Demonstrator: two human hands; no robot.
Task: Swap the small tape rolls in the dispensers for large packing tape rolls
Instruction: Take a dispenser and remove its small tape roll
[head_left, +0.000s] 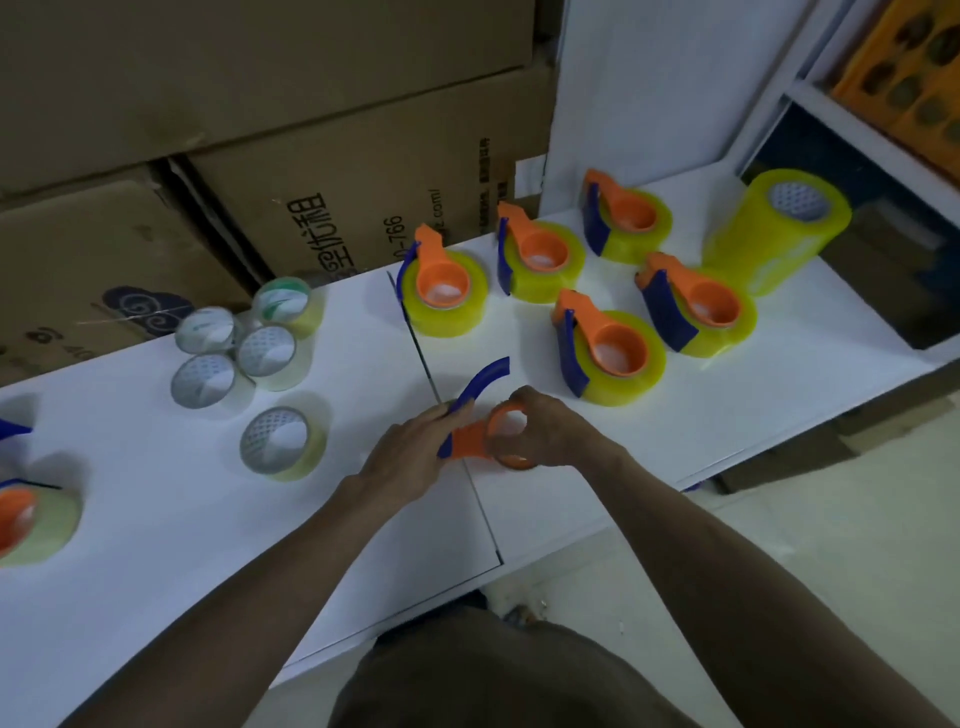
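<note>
**Both hands on one dispenser at the centre of the surface**

Here we are over the white surface (156, 519), and both hands are busy on a single orange-and-blue dispenser (470, 434), dead centre. The left hand (410, 452) grips its handle end, fingers wrapped over the orange body, the curved blue blade arm (480, 382) sticking out toward 1 o'clock. The right hand (550, 428) pinches the orange hub ring (511, 434), thumb and fingers curled round its rim. The ring looks bare; whether any tape sits on it, I cannot tell.

Up at 1 to 2 o'clock, five loaded dispensers (608, 353) sit close together, each carrying a fat yellow roll. Just beyond them, at 2 o'clock, a tall stack of large yellow rolls (774, 234) stands on end.

Over at 10 to 11 o'clock, four small clear rolls (239, 343) huddle together, touching. A fifth small roll (283, 441) lies apart from them at 9 o'clock, nearer the hands.

Far left edge, at 8 o'clock, another dispenser (26, 525) with a pale roll, half cut off by the frame. Cardboard boxes (311, 182) are stacked behind the surface at 12 o'clock.
</note>
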